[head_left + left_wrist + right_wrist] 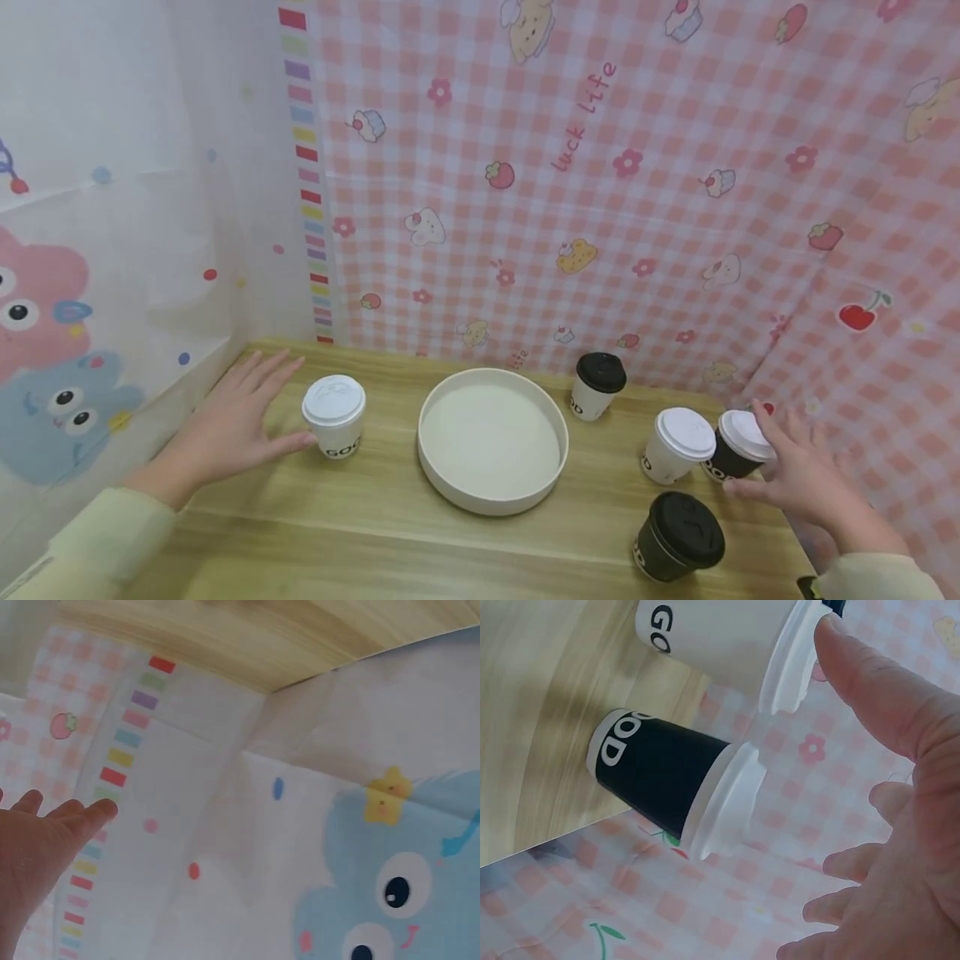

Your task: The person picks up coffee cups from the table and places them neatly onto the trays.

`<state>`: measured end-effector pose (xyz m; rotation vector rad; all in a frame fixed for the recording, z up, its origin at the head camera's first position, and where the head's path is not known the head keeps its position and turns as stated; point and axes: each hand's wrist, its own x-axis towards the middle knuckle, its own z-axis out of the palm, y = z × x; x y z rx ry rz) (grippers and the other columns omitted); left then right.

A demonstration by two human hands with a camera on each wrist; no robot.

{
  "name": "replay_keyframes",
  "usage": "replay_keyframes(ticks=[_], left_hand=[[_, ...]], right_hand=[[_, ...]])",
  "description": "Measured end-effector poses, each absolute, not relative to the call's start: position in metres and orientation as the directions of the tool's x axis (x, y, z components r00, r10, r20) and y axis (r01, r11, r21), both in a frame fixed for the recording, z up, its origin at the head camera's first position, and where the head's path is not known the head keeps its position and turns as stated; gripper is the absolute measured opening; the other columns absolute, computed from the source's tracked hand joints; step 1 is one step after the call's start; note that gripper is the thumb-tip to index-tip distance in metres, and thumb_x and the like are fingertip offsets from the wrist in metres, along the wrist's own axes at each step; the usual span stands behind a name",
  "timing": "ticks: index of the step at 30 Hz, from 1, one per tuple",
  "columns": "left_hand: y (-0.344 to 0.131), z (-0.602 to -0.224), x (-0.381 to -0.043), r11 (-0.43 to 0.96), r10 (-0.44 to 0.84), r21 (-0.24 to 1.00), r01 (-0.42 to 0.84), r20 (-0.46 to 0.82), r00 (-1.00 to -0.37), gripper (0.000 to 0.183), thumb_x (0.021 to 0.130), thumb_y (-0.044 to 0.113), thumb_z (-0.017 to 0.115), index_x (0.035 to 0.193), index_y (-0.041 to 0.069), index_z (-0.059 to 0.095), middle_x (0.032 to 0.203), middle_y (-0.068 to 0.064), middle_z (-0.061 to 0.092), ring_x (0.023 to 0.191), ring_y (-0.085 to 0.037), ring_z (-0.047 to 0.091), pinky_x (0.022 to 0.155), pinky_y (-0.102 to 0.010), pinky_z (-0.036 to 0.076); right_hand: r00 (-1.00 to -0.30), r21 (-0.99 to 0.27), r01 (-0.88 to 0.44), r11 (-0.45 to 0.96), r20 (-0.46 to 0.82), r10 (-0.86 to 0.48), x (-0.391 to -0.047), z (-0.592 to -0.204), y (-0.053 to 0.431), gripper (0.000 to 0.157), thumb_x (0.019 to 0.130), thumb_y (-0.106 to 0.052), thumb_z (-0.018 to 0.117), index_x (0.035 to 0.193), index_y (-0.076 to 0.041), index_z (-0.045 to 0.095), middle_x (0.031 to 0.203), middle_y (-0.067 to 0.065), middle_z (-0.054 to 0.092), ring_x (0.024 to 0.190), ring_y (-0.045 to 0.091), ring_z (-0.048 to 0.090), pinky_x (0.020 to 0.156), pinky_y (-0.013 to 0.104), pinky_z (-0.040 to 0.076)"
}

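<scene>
At the left, my left hand (228,425) reaches out with fingers spread and thumb extended beside a white paper cup with a white lid (336,417). The thumb tip overlaps that cup's edge in the head view; whether it touches cannot be told. On the right, my right hand (806,471) is spread beside a black paper cup with a white lid (731,454). The right wrist view has this black cup (656,769) upright on the table, apart from the spread fingers (851,862). A white cup with a white lid (670,454) stands just left of it.
A round cream tray (491,500) lies mid-table. Behind it to the right stands a white cup with a black lid (596,387); a black cup with a black lid (675,542) is nearer the front. Patterned cloth (525,208) hangs along the wooden table's (420,550) back and sides.
</scene>
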<state>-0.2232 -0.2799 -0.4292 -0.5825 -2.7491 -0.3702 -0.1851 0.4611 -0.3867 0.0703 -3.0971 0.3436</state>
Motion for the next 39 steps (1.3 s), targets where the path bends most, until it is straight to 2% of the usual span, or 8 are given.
replay_keyframes(ticks=[3, 10, 15, 19, 25, 32, 36, 39], left_hand=[[-0.272, -0.422, -0.222, 0.882, 0.368, 0.167, 0.441, 0.343, -0.864, 0.111, 0.083, 0.07, 0.079, 0.166, 0.009, 0.036, 0.169, -0.027, 0.036, 0.152, -0.062, 0.031, 0.123, -0.077, 0.027], [-0.258, -0.416, -0.22, 0.864, 0.4, 0.172, 0.473, 0.336, -0.853, 0.108, 0.084, 0.07, 0.079, 0.164, 0.01, 0.04, 0.171, -0.024, 0.035, 0.155, -0.061, 0.028, 0.121, -0.081, 0.027], [-0.244, -0.412, -0.22, 0.847, 0.433, 0.157, 0.507, 0.348, -0.831, 0.106, 0.085, 0.071, 0.078, 0.164, 0.011, 0.04, 0.172, -0.02, 0.036, 0.156, -0.057, 0.03, 0.123, -0.078, 0.027], [-0.231, -0.409, -0.219, 0.837, 0.446, 0.161, 0.523, 0.353, -0.822, 0.103, 0.085, 0.068, 0.079, 0.163, 0.01, 0.043, 0.17, -0.019, 0.04, 0.156, -0.056, 0.031, 0.124, -0.077, 0.027], [-0.209, -0.403, -0.216, 0.822, 0.464, 0.164, 0.545, 0.363, -0.808, 0.091, 0.086, 0.057, 0.083, 0.155, 0.005, 0.053, 0.161, -0.021, 0.052, 0.153, -0.053, 0.039, 0.125, -0.073, 0.03], [-0.183, -0.399, -0.204, 0.801, 0.506, 0.115, 0.588, 0.395, -0.767, 0.076, 0.087, 0.052, 0.084, 0.143, 0.004, 0.063, 0.154, -0.022, 0.058, 0.148, -0.052, 0.048, 0.123, -0.07, 0.037], [-0.165, -0.404, -0.194, 0.781, 0.539, 0.104, 0.616, 0.387, -0.749, 0.077, 0.088, 0.053, 0.083, 0.144, 0.004, 0.062, 0.155, -0.021, 0.058, 0.149, -0.049, 0.049, 0.125, -0.068, 0.037], [-0.153, -0.409, -0.188, 0.755, 0.573, 0.112, 0.646, 0.367, -0.733, 0.078, 0.089, 0.053, 0.083, 0.145, 0.003, 0.061, 0.154, -0.021, 0.059, 0.149, -0.048, 0.049, 0.125, -0.066, 0.038]], right_hand=[[-0.998, -0.213, -0.057, 0.975, 0.038, -0.05, -0.186, -0.384, 0.458, 0.14, 0.078, -0.063, 0.087, 0.172, -0.017, -0.005, 0.162, 0.051, -0.011, 0.143, 0.081, -0.014, 0.106, 0.097, -0.004], [-0.997, -0.214, -0.076, 0.974, 0.046, -0.068, -0.185, -0.374, 0.443, 0.139, 0.078, -0.062, 0.088, 0.173, -0.017, -0.003, 0.163, 0.052, -0.005, 0.144, 0.082, -0.009, 0.109, 0.094, -0.006], [-0.994, -0.176, -0.098, 0.979, 0.069, -0.087, -0.183, -0.367, 0.431, 0.133, 0.081, -0.063, 0.086, 0.173, -0.016, 0.001, 0.162, 0.054, 0.005, 0.144, 0.082, -0.002, 0.112, 0.093, -0.003], [-0.992, -0.187, -0.115, 0.975, 0.07, -0.104, -0.181, -0.362, 0.42, 0.128, 0.085, -0.062, 0.083, 0.173, -0.017, 0.002, 0.163, 0.053, 0.006, 0.146, 0.081, -0.004, 0.112, 0.093, -0.005], [-0.988, -0.17, -0.139, 0.976, 0.095, -0.125, -0.176, -0.356, 0.403, 0.121, 0.089, -0.063, 0.079, 0.174, -0.015, 0.007, 0.167, 0.046, 0.013, 0.149, 0.076, 0.011, 0.107, 0.095, 0.015], [-0.957, -0.224, -0.26, 0.939, 0.192, -0.219, -0.169, -0.361, 0.381, 0.104, 0.089, -0.048, 0.085, 0.165, 0.001, 0.033, 0.161, 0.046, 0.033, 0.145, 0.072, 0.032, 0.112, 0.087, 0.028], [-0.948, -0.23, -0.287, 0.93, 0.208, -0.241, -0.158, -0.365, 0.37, 0.094, 0.09, -0.045, 0.084, 0.161, 0.0, 0.043, 0.159, 0.042, 0.041, 0.142, 0.067, 0.042, 0.104, 0.084, 0.041], [-0.944, -0.24, -0.3, 0.923, 0.216, -0.251, -0.149, -0.368, 0.362, 0.091, 0.089, -0.045, 0.086, 0.159, -0.003, 0.046, 0.159, 0.039, 0.044, 0.14, 0.064, 0.047, 0.102, 0.081, 0.045]])
